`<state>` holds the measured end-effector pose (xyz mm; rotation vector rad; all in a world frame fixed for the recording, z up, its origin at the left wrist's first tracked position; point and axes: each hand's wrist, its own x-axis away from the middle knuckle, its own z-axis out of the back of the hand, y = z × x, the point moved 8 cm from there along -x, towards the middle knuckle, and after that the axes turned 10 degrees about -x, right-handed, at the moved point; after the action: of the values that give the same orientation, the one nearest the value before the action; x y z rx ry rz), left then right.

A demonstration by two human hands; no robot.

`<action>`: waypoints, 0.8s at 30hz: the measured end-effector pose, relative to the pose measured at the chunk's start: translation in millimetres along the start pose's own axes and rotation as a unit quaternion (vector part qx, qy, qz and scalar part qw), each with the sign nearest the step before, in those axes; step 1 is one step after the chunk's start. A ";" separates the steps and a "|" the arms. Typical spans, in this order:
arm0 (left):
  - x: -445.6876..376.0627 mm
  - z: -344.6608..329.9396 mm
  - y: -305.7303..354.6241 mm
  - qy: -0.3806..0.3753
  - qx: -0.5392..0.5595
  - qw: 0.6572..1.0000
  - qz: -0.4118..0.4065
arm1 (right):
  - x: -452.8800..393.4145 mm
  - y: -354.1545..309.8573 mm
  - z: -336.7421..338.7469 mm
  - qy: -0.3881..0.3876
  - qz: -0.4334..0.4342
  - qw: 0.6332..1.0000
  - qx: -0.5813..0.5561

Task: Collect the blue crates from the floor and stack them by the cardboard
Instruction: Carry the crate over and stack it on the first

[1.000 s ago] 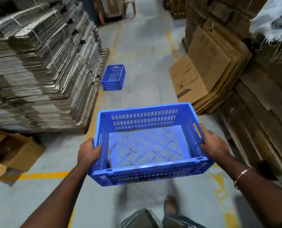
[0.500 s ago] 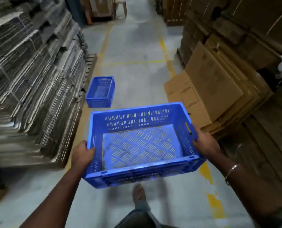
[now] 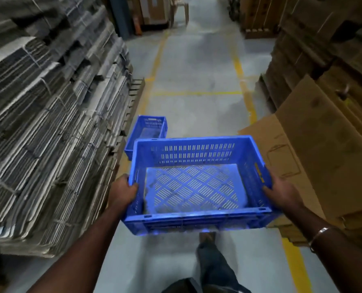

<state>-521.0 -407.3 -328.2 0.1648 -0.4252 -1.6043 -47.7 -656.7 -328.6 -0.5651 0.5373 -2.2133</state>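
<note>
hands (image 3: 123, 192) (image 3: 281, 192) grip blue crate (image 3: 195, 187); no legible writing.

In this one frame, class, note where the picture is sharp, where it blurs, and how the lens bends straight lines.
Head view: the carried crate and both hands, left and right, read fairly sharp; the stepping foot smears with motion; the bundled cardboard at left softens and leans with wide-angle distortion; the right-hand stacks sit in dim light.
</note>
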 end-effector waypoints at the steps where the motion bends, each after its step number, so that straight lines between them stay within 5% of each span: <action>1: -23.9 -2.0 6.3 0.002 -0.005 1.000 0.007 | -29.9 -7.8 -3.1 -0.006 0.005 1.000 -0.003; 12: -271.0 12.0 41.0 0.027 0.056 0.993 0.097 | -336.5 -172.4 -14.4 -0.073 0.023 0.997 -0.027; 24: -544.5 -39.6 -19.0 0.017 0.131 0.967 0.217 | -646.1 -357.6 -145.2 -0.161 -0.068 0.982 -0.074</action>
<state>-477.5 122.7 -452.8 0.2778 -0.6021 -1.1107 54.0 85.8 -397.7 -1.0440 0.5067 -2.1590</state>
